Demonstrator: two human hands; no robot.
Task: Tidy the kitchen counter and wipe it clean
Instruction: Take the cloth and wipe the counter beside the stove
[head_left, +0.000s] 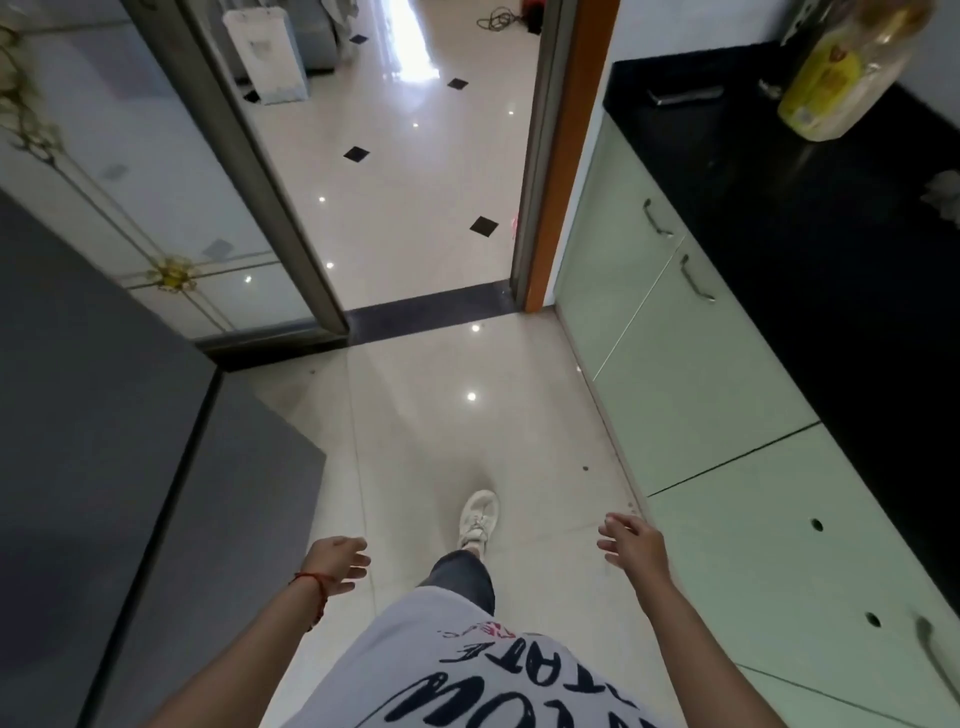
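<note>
The black kitchen counter (831, 249) runs along the right side. A large clear oil bottle (841, 73) with a yellow label stands on it at the far end, near a small dark flat object (685, 95). A crumpled white thing (946, 195) lies at the counter's right edge, partly cut off. My left hand (340, 564) hangs low over the floor with relaxed fingers and holds nothing; a red string is on its wrist. My right hand (631, 540) is also empty, fingers loosely spread, just left of the cabinet fronts.
Pale green cabinet doors (691, 395) with metal handles sit under the counter. A grey appliance (104, 467) stands on the left. A doorway (415, 208) ahead opens onto a glossy tiled floor. My foot in a white shoe (478, 517) steps forward.
</note>
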